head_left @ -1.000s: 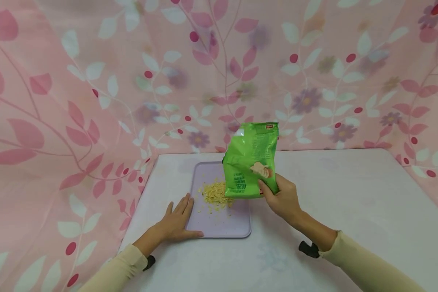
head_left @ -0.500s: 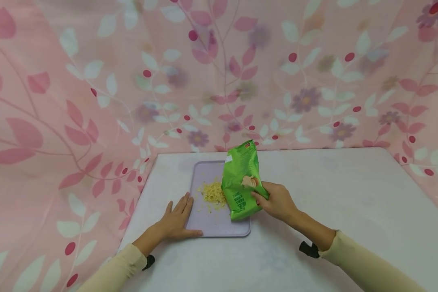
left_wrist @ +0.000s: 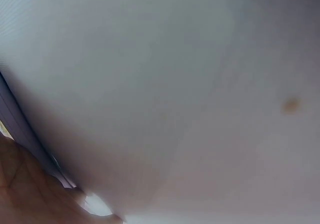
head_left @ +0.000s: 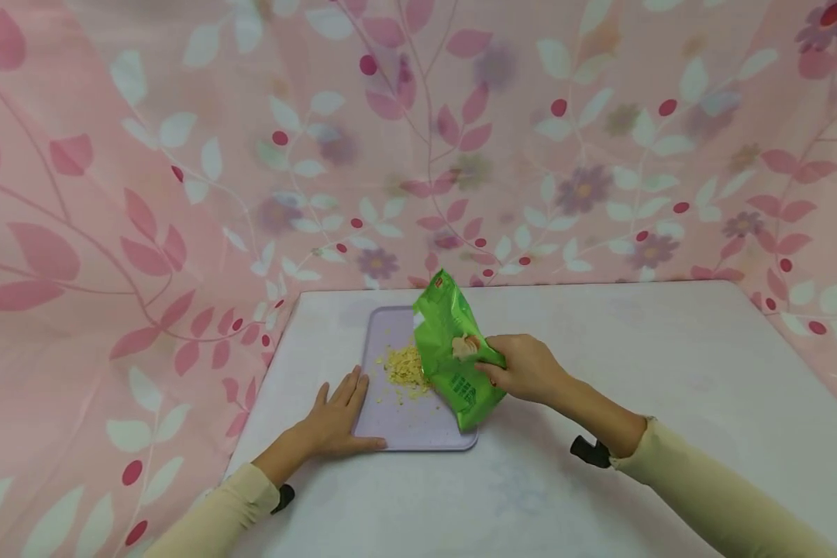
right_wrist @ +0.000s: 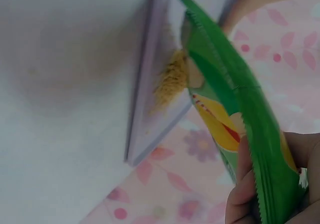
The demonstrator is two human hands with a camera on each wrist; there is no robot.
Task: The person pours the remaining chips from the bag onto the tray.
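My right hand (head_left: 526, 368) grips a green snack bag (head_left: 453, 349) by its right edge, thumb on the near side. The bag is tilted over the right part of a pale purple tray (head_left: 418, 434). In the right wrist view the fingers (right_wrist: 244, 194) wrap the edge of the bag (right_wrist: 225, 69). A heap of yellow crumbled pieces (head_left: 404, 368) lies on the tray, partly hidden by the bag. My left hand (head_left: 335, 418) rests on the tray's left edge with fingers spread. The left wrist view shows part of that hand (left_wrist: 30, 189) beside the tray's side (left_wrist: 25, 124).
A white cloth covers the table (head_left: 635, 364). A pink floral curtain (head_left: 530, 155) hangs behind it and along the left side. Dark straps (head_left: 589, 451) sit at both wrists.
The bag has come down and left, tilting further with its top leaning left and its bottom corner swinging right. The left hand and tray stay in place.
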